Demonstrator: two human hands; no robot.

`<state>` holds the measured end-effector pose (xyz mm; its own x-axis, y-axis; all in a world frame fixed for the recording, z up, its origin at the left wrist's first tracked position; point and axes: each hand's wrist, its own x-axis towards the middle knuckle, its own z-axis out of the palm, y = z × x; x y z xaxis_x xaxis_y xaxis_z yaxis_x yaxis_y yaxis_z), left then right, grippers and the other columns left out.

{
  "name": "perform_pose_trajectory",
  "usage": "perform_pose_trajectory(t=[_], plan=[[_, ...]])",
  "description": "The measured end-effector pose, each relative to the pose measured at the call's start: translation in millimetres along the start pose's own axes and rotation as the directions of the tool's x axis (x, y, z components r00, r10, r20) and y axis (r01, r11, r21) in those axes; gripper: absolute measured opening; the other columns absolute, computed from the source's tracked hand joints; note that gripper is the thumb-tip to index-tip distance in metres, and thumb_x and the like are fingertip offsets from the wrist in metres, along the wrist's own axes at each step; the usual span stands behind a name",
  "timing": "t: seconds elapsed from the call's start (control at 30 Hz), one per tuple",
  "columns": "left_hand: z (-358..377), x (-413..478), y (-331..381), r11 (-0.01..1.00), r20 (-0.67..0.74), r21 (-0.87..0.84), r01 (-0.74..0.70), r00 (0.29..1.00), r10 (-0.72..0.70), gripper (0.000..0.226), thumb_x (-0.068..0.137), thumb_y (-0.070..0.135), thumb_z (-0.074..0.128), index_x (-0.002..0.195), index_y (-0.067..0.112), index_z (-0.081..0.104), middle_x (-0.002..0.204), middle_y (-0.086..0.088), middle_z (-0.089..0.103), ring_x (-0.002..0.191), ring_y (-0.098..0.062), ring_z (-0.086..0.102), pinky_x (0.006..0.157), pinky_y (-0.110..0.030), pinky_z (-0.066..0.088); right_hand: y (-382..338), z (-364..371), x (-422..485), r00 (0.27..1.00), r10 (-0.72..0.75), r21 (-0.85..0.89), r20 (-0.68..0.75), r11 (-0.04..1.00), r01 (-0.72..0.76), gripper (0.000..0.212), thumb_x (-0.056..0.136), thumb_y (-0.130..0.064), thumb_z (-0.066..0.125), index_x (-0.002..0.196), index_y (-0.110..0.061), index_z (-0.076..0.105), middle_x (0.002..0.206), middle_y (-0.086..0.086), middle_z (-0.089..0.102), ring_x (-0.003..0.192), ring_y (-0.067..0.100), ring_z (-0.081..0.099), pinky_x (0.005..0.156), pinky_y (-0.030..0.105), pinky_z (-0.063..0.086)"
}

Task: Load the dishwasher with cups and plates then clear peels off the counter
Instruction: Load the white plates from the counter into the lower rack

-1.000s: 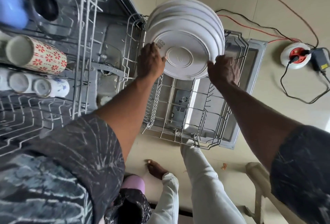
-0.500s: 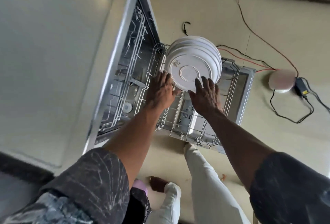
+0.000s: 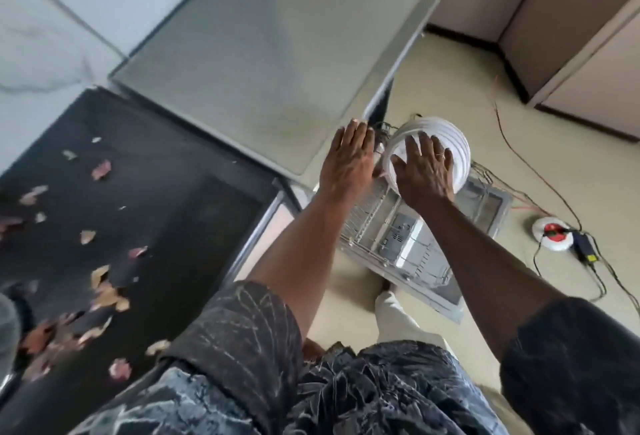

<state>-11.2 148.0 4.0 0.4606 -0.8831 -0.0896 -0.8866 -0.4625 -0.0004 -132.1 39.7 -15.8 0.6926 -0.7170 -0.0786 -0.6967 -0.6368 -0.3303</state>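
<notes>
Several white plates [image 3: 455, 143] stand upright in the dishwasher's pulled-out lower rack [image 3: 367, 223], above the open door [image 3: 493, 207]. My right hand [image 3: 422, 171] is spread flat in front of the nearest plate, fingers apart, holding nothing; contact with the plate cannot be told. My left hand [image 3: 349, 160] hovers flat and open beside it, over the rack's left edge at the front of the dishwasher's grey top [image 3: 263, 63]. Peels [image 3: 104, 292] lie scattered over the black counter [image 3: 166, 212] on the left. No cups are in view.
A white and red extension reel [image 3: 550, 233] with a black adapter [image 3: 585, 247] and trailing cables lies on the beige floor to the right. Beige cabinets [image 3: 568, 36] line the far right. My legs stand close to the open door.
My view has risen from inside the dishwasher to above its top and the counter. Both hands came off the plates' rims and now lie flat and open. The upper rack with cups is out of view.
</notes>
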Motion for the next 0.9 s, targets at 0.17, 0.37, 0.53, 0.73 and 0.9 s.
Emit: perform_pose_trajectory(t=[0.17, 0.37, 0.53, 0.73, 0.9], plan=[[-21, -79, -64, 0.979, -0.038, -0.085, 0.187, 0.981, -0.190, 0.086, 0.096, 0.057, 0.046, 0.158, 0.008, 0.012, 0.167, -0.008, 0.007, 0.154, -0.025, -0.003, 0.125, -0.043, 0.002, -86, -8, -23, 0.983, -0.181, -0.036, -0.010, 0.983, 0.181, 0.060, 0.104, -0.050, 0.035, 0.154, -0.017, 0.034, 0.163, 0.012, 0.026, 0.150, 0.033, 0.021, 0.122, 0.050, 0.015], [-31, -180, -130, 0.855, -0.042, -0.250, 0.455, 0.877, -0.479, 0.091, 0.093, 0.058, 0.054, 0.158, 0.009, 0.014, 0.167, -0.007, 0.003, 0.154, -0.022, -0.006, 0.125, -0.042, -0.002, -191, 10, -55, 0.907, -0.418, -0.079, 0.049, 0.904, 0.421, 0.062, 0.102, -0.052, 0.042, 0.152, -0.017, 0.039, 0.160, 0.013, 0.033, 0.147, 0.034, 0.028, 0.119, 0.051, 0.021], [-28, -273, -178, 0.675, -0.030, -0.320, 0.665, 0.705, -0.708, 0.089, 0.093, 0.059, 0.053, 0.158, 0.010, 0.018, 0.167, -0.007, 0.006, 0.154, -0.021, -0.004, 0.125, -0.042, -0.002, -279, 39, -90, 0.799, -0.582, -0.026, 0.147, 0.806, 0.592, 0.064, 0.100, -0.054, 0.045, 0.152, -0.017, 0.040, 0.159, 0.015, 0.033, 0.148, 0.035, 0.029, 0.121, 0.052, 0.021], [-23, -391, -214, 0.435, -0.006, -0.330, 0.838, 0.459, -0.888, 0.087, 0.093, 0.059, 0.051, 0.157, 0.009, 0.021, 0.167, -0.009, 0.009, 0.154, -0.023, -0.001, 0.125, -0.045, 0.002, -374, 65, -157, 0.576, -0.781, 0.003, 0.242, 0.594, 0.804, 0.062, 0.103, -0.054, 0.040, 0.154, -0.019, 0.035, 0.163, 0.015, 0.029, 0.151, 0.034, 0.024, 0.123, 0.050, 0.017], [-27, -477, -226, 0.228, 0.033, -0.357, 0.906, 0.256, -0.966, 0.085, 0.097, 0.057, 0.045, 0.158, 0.008, 0.013, 0.167, -0.010, 0.002, 0.154, -0.023, -0.008, 0.125, -0.044, -0.003, -435, 84, -222, 0.355, -0.880, 0.071, 0.314, 0.395, 0.916, 0.058, 0.102, -0.049, 0.043, 0.150, -0.017, 0.040, 0.160, 0.016, 0.032, 0.149, 0.036, 0.027, 0.121, 0.052, 0.023]])
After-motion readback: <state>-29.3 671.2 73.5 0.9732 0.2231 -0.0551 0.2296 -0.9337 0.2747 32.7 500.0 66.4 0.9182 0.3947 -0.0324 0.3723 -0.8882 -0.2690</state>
